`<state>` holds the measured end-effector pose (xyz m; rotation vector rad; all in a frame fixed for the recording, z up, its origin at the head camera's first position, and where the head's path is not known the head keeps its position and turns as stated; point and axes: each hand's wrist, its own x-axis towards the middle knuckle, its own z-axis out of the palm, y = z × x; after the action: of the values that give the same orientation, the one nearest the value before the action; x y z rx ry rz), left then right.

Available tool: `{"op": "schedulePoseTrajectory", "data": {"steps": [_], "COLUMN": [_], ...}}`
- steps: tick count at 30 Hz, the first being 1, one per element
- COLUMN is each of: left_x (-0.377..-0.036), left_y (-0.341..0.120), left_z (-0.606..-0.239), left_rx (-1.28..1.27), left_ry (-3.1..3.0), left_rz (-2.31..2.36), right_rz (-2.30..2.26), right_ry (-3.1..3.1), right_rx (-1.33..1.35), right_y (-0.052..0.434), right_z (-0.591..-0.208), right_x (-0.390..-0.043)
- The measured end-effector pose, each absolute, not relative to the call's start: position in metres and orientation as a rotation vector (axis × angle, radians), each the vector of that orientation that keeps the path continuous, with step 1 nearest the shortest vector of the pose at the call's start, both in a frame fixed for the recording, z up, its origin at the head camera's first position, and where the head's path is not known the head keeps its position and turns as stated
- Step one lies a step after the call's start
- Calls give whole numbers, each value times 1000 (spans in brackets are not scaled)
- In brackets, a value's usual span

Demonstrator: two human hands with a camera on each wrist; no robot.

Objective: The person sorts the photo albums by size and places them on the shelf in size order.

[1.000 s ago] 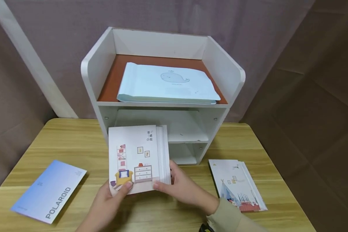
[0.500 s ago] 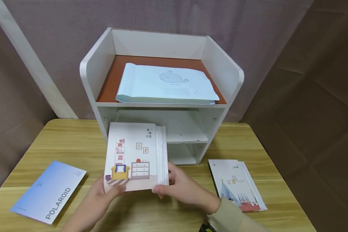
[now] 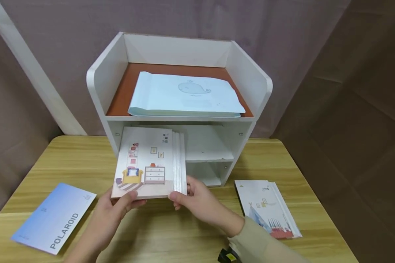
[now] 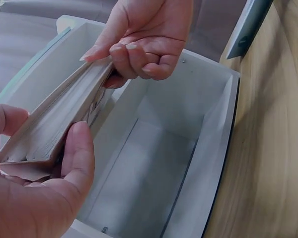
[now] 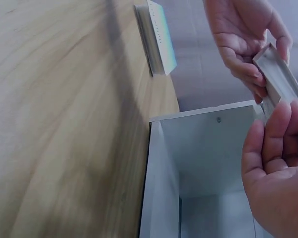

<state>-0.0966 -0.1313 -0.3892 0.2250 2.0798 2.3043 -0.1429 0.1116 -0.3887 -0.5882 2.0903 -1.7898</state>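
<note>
Both hands hold a white book (image 3: 148, 157) with a yellow armchair and a dresser drawn on its cover. My left hand (image 3: 108, 213) grips its near left corner, thumb on the cover and fingers beneath. At the near right corner, my right hand (image 3: 202, 202) pinches it beside the spine. The book's far end overlaps the middle compartment of a white shelf unit (image 3: 209, 142) in the head view. Page edges of the book (image 4: 54, 124) show between the two hands in the left wrist view. From the right wrist, the book (image 5: 275, 74) appears narrow, partly hidden by fingers.
A pale blue whale-print book (image 3: 191, 102) lies on the unit's brown top. On the wooden table (image 3: 171, 241), a blue POLAROID book (image 3: 56, 219) lies left and a white tent-print book (image 3: 266, 208) right. A black and yellow object (image 3: 228, 255) shows near the right sleeve.
Both hands have carried the armchair book forward and slightly left, so more of it overlaps the middle compartment. The grip stays on its near corners. The other books have not been moved.
</note>
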Motion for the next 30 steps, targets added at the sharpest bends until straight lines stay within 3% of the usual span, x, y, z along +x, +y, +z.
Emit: {"op": "schedulePoseTrajectory", "data": {"steps": [30], "left_x": [-150], "left_y": [-127], "left_z": [-378], "left_rx": [43], "left_ry": [1802], "left_rz": [2476], "right_rz": [-1857], "right_ry": [2229], "right_rx": [-252], "right_y": [90], "right_z": [-367], "right_x": [-169]}}
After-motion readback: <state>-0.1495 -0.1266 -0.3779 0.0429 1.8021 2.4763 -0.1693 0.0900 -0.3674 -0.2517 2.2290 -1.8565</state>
